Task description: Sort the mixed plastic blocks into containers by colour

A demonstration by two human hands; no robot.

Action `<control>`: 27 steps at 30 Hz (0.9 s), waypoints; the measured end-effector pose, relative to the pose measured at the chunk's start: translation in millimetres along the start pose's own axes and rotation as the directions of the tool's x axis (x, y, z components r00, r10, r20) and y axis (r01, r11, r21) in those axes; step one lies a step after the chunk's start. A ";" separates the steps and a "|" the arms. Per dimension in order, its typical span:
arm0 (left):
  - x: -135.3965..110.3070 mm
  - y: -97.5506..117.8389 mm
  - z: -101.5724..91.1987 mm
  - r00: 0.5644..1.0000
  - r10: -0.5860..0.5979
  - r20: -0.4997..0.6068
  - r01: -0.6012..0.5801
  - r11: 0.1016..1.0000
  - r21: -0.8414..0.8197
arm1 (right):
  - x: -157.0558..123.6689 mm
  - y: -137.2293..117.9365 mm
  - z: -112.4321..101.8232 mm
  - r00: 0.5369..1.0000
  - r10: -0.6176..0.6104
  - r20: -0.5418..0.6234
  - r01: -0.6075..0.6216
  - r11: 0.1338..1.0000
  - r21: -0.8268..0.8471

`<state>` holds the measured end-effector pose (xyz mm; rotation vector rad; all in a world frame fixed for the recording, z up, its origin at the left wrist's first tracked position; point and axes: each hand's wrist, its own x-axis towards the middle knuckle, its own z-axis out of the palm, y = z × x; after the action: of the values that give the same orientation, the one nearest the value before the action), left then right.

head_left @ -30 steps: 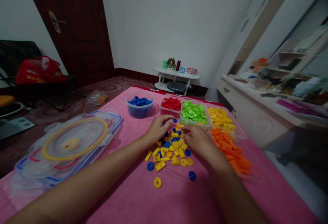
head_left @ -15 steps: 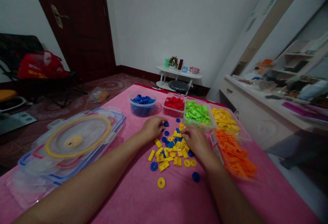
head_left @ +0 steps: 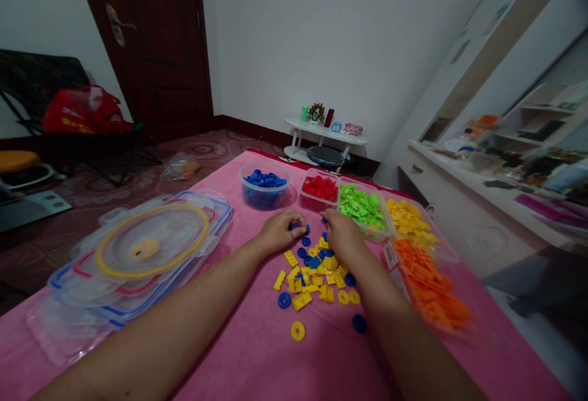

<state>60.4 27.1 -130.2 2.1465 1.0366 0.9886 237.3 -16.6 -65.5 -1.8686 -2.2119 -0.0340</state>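
Note:
My left hand point(head_left: 281, 232) rests at the left of the loose pile with its fingers curled round small blue pieces point(head_left: 307, 229). My right hand point(head_left: 343, 236) is palm down beyond the pile, its fingertips closed on a blue piece point(head_left: 324, 220). Between my forearms lie yellow building bricks point(head_left: 302, 300), mixed with blue and yellow rings. One yellow ring point(head_left: 297, 330) and a dark blue ring point(head_left: 359, 323) lie nearer me. My right fingers partly hide what they pinch.
Behind my hands stand tubs of blue bricks point(head_left: 264, 180), red bricks point(head_left: 320, 189) and green bricks point(head_left: 362, 206). Yellow bricks point(head_left: 411, 222) and orange bricks point(head_left: 429, 284) fill containers at the right. Stacked clear lids point(head_left: 151, 248) cover the table's left side.
My right hand has moved away from the yellow bricks, farther out to the blue piece. My left hand stays by its blue pieces, fingers still curled. The whole view has shifted slightly.

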 end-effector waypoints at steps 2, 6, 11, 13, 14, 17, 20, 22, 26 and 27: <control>-0.6 0.2 -1.1 1.000 -0.001 0.029 0.002 1.000 -0.014 | 8.6 -4.5 3.6 0.996 0.026 0.084 -0.020 0.996 -0.082; -1.2 -1.0 -0.3 0.997 -0.041 0.068 0.044 0.998 -0.049 | 17.9 -6.4 14.2 0.990 0.079 0.117 -0.063 0.988 -0.140; 0.2 -1.7 2.7 0.998 -0.059 -0.028 0.055 0.991 -0.123 | 14.0 1.5 15.8 0.989 0.131 0.070 -0.121 0.983 -0.135; 0.9 1.1 1.0 0.995 -0.053 -0.083 0.038 0.984 -0.174 | 7.6 6.3 12.1 0.989 0.149 0.025 -0.146 0.985 -0.093; 1.2 3.5 -0.7 0.994 -0.044 -0.098 0.025 0.982 -0.186 | 3.7 8.6 10.4 0.987 0.161 -0.005 -0.161 0.985 -0.067; 2.1 15.3 -7.9 0.999 0.033 -0.037 -0.036 0.995 -0.090 | -7.6 13.9 7.8 0.981 0.190 -0.045 -0.191 0.981 -0.022; 2.5 33.5 -14.7 0.983 0.074 0.169 -0.106 0.976 0.189 | -14.0 14.5 7.6 0.984 0.174 0.026 -0.174 0.985 -0.013; 2.2 46.3 -17.0 0.964 0.033 0.262 -0.138 0.910 0.392 | -14.6 12.8 6.4 0.983 0.167 0.080 -0.167 0.986 -0.004; 1.0 61.5 -16.7 0.951 -0.035 0.307 -0.168 0.775 0.610 | -12.0 9.5 2.2 0.970 0.193 0.145 -0.194 0.981 -0.011; 0.9 62.6 -16.2 0.947 -0.046 0.317 -0.172 0.763 0.623 | -11.3 9.3 1.8 0.968 0.200 0.149 -0.201 0.980 -0.013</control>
<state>73.7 -3.9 -75.0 2.7918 1.2693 0.2798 247.7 -25.6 -70.8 -2.1488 -2.1000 0.1492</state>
